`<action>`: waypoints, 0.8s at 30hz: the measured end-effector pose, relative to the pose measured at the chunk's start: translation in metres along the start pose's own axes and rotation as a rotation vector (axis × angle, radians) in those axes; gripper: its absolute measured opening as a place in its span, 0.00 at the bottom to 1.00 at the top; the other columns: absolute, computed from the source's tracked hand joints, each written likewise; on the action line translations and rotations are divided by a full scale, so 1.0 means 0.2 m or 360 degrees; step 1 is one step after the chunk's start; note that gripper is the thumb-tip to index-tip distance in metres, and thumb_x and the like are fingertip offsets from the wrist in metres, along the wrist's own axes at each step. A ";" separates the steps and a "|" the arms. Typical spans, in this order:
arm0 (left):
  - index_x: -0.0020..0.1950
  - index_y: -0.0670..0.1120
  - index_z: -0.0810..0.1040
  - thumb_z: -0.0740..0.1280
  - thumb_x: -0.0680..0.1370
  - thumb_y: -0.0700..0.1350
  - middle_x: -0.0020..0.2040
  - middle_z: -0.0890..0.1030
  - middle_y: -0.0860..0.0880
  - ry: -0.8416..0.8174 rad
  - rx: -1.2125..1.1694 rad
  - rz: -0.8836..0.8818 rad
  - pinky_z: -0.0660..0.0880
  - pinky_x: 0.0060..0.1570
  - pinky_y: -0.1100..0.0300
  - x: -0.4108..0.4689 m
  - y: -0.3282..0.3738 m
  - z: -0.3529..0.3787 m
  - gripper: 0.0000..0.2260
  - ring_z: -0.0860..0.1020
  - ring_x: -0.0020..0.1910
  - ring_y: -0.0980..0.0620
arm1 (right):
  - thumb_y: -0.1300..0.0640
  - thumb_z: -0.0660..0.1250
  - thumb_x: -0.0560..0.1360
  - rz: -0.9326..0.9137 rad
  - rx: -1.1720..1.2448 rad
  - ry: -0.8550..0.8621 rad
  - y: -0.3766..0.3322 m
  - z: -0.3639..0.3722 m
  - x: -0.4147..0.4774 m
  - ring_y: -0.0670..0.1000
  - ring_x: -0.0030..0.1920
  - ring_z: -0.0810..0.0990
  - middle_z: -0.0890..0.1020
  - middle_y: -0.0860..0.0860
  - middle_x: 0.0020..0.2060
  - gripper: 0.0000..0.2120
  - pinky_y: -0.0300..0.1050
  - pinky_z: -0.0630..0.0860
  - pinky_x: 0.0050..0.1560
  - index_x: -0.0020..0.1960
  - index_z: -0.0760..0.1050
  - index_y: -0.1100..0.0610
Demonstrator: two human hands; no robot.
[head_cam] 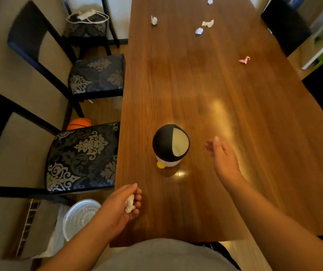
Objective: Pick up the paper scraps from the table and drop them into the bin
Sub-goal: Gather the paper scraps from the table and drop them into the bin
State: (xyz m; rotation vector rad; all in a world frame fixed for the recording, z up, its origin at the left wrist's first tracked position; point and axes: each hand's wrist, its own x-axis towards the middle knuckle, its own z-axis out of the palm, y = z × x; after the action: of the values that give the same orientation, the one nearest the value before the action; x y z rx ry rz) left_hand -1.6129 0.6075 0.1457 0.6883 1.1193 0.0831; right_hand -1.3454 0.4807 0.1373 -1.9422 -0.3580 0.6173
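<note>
White scrap (129, 203) in left hand (120, 204), half-hidden

Single head-worn view, high over the table's (205, 98) near end, facing forward and down its length.

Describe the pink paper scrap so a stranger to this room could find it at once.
Start at the long wooden table and look past the small penguin-shaped bin toward the far end. The pink scrap lies alone near the table's right edge. It is the only pink one; the other scraps lying on the table are white and lie farther away.
</note>
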 end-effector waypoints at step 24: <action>0.56 0.51 0.78 0.60 0.75 0.65 0.49 0.80 0.53 -0.0267 0.3198 0.2102 0.74 0.49 0.58 0.35 0.63 0.74 0.21 0.77 0.50 0.53 | 0.48 0.62 0.79 0.0424 0.0037 -0.0203 0.59 -0.47 -0.09 0.47 0.43 0.83 0.85 0.44 0.39 0.10 0.50 0.78 0.48 0.45 0.79 0.47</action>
State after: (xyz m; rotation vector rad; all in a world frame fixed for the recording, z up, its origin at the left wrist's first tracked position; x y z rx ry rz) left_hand -1.4208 0.6655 0.1956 3.0457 0.0032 -0.0216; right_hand -1.3091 0.3494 0.0676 -1.9487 -0.1705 0.9168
